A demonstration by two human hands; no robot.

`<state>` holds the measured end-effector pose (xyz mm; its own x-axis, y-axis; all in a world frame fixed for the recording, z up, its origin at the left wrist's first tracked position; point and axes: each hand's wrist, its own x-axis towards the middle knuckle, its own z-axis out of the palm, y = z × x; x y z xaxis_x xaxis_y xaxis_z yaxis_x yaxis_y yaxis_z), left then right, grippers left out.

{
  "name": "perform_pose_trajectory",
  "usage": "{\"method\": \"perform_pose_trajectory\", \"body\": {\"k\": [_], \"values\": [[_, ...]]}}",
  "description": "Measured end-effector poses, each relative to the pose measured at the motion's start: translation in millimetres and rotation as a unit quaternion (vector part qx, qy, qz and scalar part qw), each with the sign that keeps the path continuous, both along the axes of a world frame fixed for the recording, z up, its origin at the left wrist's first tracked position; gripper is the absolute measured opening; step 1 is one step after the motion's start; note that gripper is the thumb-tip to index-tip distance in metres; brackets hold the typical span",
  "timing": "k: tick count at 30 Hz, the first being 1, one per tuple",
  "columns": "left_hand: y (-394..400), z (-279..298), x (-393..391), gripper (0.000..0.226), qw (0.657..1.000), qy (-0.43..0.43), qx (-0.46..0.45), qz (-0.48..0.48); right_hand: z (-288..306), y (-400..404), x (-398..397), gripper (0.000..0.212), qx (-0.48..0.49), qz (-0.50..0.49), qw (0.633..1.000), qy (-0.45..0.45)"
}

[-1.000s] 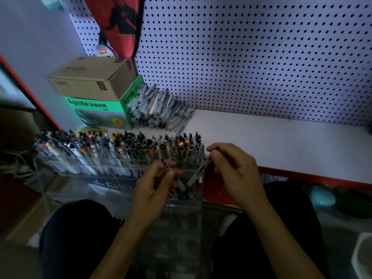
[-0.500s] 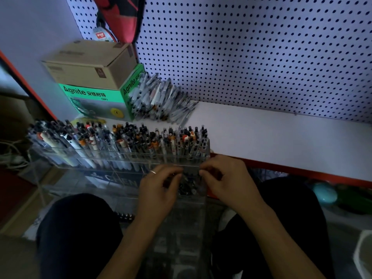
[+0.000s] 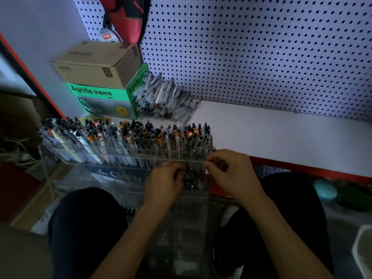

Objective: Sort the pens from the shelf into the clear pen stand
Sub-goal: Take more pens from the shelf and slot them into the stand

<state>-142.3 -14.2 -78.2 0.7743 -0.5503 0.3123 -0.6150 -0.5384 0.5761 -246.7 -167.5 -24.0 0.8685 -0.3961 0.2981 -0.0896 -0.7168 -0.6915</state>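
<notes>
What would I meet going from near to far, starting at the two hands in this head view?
Left hand and right hand → clear pen stand → green box and loose pen pile → pegboard.

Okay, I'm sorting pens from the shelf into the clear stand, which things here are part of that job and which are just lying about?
Part of the job:
- pile of pens on the white shelf
- clear pen stand, back row full
- left hand and right hand at its front right compartment

Just lying about:
- green box
- cardboard box on top of it
- pegboard
- red bag hanging
</notes>
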Motion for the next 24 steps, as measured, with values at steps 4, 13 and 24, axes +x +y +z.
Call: {"method": "perform_pose_trajectory", "body": {"k": [4, 13, 24], "values": [[8.0, 3.3, -1.3, 0.021, 0.998, 0.026, -0.062, -0.014, 2.7, -2.5, -2.0, 0.007, 0.042, -0.011, 0.999, -0.013], [16.6, 89.2, 8.5, 0.019, 0.983, 0.057, -0.155, -0.082, 33.1, -23.9, 7.0, 0.006, 0.135, -0.003, 0.990, -0.042], [-86.2, 140.8, 116.4, 0.013, 0.979, 0.088, 0.077, -0.170, 47.9, -85.7, 88.6, 0.006, 0.134, -0.031, 0.990, -0.035]]}}
